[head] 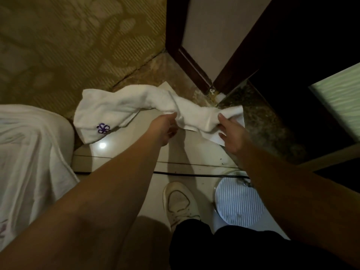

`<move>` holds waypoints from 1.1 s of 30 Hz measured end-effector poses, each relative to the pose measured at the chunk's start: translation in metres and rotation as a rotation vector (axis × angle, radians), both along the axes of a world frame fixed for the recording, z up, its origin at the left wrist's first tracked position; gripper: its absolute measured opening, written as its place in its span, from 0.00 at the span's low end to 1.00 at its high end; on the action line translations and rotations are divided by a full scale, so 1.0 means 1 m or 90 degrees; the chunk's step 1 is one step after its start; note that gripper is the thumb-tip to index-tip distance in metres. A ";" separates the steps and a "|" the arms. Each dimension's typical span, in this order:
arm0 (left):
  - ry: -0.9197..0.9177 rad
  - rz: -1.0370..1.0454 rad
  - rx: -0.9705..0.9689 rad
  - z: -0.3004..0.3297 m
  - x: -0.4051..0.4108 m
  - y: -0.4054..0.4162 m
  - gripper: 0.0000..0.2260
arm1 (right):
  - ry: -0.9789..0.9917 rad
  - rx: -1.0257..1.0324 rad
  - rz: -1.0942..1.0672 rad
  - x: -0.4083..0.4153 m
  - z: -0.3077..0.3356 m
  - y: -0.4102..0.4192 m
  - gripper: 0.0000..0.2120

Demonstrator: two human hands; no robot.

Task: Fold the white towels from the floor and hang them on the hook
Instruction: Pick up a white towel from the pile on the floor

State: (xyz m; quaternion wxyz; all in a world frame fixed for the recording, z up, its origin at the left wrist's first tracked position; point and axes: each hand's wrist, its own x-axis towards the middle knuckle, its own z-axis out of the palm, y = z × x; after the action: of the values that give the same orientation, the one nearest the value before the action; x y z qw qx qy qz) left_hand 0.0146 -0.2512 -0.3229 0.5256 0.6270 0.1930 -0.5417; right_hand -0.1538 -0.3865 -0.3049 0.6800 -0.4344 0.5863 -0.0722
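A white towel (pixel 120 108) with a purple embroidered logo lies stretched across the floor tiles, bunched toward its right end. My left hand (pixel 165 127) grips the towel near its middle, fingers curled into the cloth. My right hand (pixel 229 131) pinches the bunched right end of the same towel, thumb on top. A second white towel or cloth (pixel 29 152) hangs at the left edge of the view. No hook shows in this view.
A dark wooden door frame (pixel 187 61) and a dark stone threshold (pixel 261 121) stand ahead on the right. A black cable (pixel 194 174) runs across the tiles. A white round ribbed object (pixel 235 203) sits beside my white shoe (pixel 181 203). Patterned carpet (pixel 68 45) lies beyond.
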 end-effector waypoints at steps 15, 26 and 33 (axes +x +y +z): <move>-0.185 -0.260 -0.201 0.089 0.040 0.000 0.05 | 0.039 -0.395 0.596 0.080 0.051 0.025 0.32; -0.137 -0.095 -0.244 0.142 0.070 0.047 0.18 | -0.068 -0.477 0.462 0.125 0.126 0.064 0.23; -0.093 0.048 -0.293 0.242 0.082 0.094 0.18 | -0.116 -0.629 0.639 0.161 0.239 0.097 0.22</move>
State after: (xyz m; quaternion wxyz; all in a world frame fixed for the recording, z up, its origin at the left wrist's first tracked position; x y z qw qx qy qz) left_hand 0.0968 -0.1575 -0.0813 0.6871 0.5203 0.0490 -0.5048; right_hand 0.0069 -0.2900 -0.0656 0.4011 -0.9019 0.1545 -0.0437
